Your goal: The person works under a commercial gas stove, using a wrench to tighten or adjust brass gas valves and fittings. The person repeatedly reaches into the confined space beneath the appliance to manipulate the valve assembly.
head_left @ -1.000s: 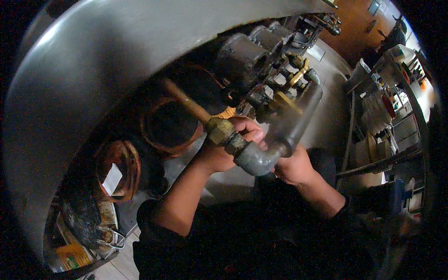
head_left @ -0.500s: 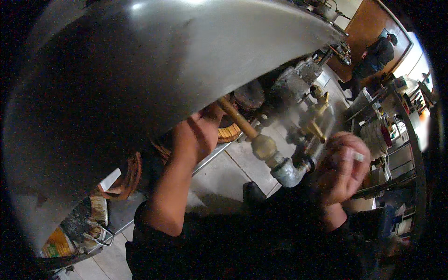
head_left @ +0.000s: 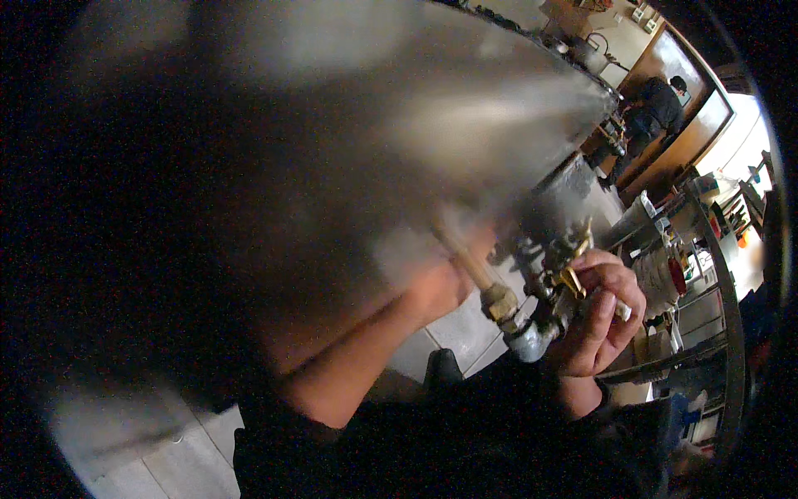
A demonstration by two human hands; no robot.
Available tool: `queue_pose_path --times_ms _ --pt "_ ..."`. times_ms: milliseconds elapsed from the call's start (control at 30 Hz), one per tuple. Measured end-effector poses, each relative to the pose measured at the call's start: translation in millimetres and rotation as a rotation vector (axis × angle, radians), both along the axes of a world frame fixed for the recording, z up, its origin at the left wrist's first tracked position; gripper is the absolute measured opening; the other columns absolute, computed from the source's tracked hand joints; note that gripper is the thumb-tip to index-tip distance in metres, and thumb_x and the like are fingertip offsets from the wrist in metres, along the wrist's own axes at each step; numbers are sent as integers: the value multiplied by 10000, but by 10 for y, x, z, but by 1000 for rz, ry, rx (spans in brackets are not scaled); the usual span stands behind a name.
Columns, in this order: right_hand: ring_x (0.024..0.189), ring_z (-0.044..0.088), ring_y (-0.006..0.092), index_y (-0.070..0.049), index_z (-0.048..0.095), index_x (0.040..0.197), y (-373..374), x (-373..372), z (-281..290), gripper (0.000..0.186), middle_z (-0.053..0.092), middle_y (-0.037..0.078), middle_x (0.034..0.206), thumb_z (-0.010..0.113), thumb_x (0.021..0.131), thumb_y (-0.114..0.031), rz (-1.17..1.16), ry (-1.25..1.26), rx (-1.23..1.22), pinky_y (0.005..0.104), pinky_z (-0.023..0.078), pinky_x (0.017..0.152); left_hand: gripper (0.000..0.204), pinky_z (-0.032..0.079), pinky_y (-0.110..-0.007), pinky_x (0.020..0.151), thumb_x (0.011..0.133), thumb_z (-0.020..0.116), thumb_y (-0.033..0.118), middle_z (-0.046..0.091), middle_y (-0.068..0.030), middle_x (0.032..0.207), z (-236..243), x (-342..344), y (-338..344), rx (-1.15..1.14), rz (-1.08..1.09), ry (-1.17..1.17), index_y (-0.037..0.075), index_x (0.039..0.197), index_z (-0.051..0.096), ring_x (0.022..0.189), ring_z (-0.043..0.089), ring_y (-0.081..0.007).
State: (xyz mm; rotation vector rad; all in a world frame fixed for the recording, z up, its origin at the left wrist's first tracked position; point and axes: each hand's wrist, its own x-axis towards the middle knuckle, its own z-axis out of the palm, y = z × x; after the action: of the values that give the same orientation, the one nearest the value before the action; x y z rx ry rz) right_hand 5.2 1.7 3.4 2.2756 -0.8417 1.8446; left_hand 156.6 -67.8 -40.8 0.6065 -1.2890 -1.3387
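Grey pipe elbow [head_left: 530,339] with brass fitting [head_left: 501,301], low under big blurry metal tank [head_left: 349,125], right hand [head_left: 600,314] curled tight around pipe parts beside it, left hand [head_left: 436,289] blurred, fingers unclear.

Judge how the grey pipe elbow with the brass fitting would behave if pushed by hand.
The grey pipe elbow looks like rigid metal, so probably stiff and heavy. It joins a brass fitting and pipework, so it would likely not shift. The right hand grips beside it.
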Motion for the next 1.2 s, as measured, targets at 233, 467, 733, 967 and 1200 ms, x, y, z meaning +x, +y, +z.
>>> queue_pose_path --times_ms 233,467,733,967,1200 --pt "810 544 272 -26 442 1002 -22 -27 -43 136 495 142 851 437 896 -111 9 1 -27 385 442 721 444 445 -359 889 840 541 317 579 -127 1104 -201 23 -105 153 -97 367 4 1153 508 1006 552 -241" --pt "807 535 263 -34 442 991 -23 -26 -11 134 492 130 822 428 912 -140 -7 27 -22 382 432 733 580 430 -386 909 802 583 480 564 -120 1115 -191 360 -397 239 -27 843 21 1148 509 1046 530 -271" --pt "796 545 264 -28 441 992 -48 -4 1 135 488 128 840 439 900 -125 -11 17 -39 377 448 708 591 464 -344 727 810 548 528 594 -112 986 -300 392 -441 -99 -258 684 23 1117 523 845 557 -227" --pt "830 508 245 -49 449 1013 -32 14 -18 152 485 114 805 410 937 -174 -5 6 -2 380 399 791 643 435 -337 771 807 513 585 599 -93 985 -275 426 -386 -76 -291 497 30 1133 525 860 546 -214" --pt "830 501 246 -47 445 987 -38 21 -11 136 478 109 818 420 935 -170 13 -3 4 377 401 781 714 422 -346 803 801 478 630 574 -100 1083 -146 330 -287 -26 -280 530 31 1189 495 933 530 -220"
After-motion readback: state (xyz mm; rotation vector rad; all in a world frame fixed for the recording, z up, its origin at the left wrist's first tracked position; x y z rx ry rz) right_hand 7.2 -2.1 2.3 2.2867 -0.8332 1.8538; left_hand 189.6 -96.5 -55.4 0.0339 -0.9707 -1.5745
